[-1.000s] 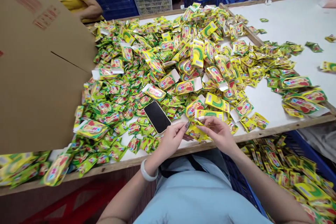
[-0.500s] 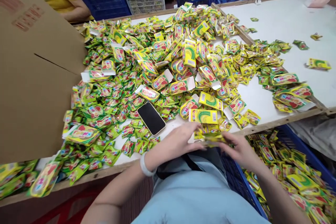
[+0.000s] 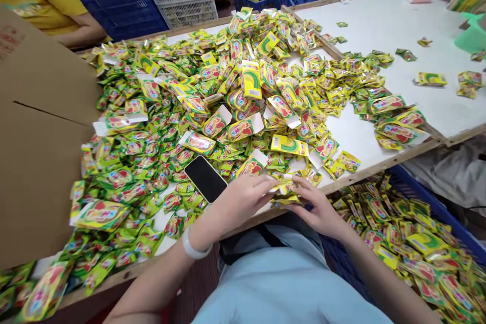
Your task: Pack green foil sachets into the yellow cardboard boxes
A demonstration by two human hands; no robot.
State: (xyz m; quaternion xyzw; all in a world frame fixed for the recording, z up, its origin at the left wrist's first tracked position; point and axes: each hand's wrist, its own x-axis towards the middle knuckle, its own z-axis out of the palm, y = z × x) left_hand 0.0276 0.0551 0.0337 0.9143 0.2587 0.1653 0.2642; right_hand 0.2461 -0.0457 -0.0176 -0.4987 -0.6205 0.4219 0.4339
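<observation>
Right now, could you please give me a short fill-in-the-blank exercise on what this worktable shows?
1. Both hands, left hand and right hand, hold a small yellow ____ between them.
2. The black phone lies screen-up on the ____.
3. The crate of filled packs at the person's right is coloured ____.

Missing words: packet; table; blue

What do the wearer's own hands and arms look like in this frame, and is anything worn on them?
Both hands are bare, no gloves. The left hand has a smooth white bangle at the wrist. The right hand has no visible jewellery. Both forearms are uncovered, with no sleeves in view. A light blue garment covers the torso below them.
</observation>
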